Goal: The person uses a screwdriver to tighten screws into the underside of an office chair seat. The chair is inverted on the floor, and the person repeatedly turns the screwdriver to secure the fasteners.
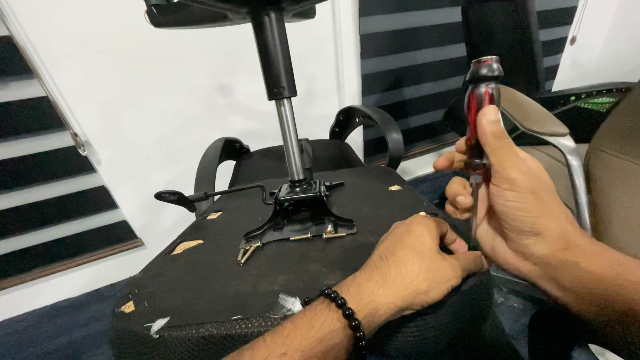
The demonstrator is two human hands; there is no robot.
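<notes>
An office chair lies upside down, the black underside of its seat [220, 273] facing up. A black metal mechanism plate [300, 217] with a gas cylinder [283, 100] stands on it, and loose brass screws [248, 251] lie by the plate. My right hand [527, 200] grips a screwdriver with a red and black handle [481, 100], held upright, its shaft pointing down at the seat's right edge. My left hand [417, 263], with a black bead bracelet on the wrist, rests on the seat edge, fingers curled near the screwdriver's tip. The tip itself is hidden.
A black lever [193, 195] sticks out left of the plate. The chair's two black armrests [370, 127] curve behind the seat. A brown chair with a chrome arm [567, 147] stands at the right. White wall and striped blinds are behind; blue carpet below.
</notes>
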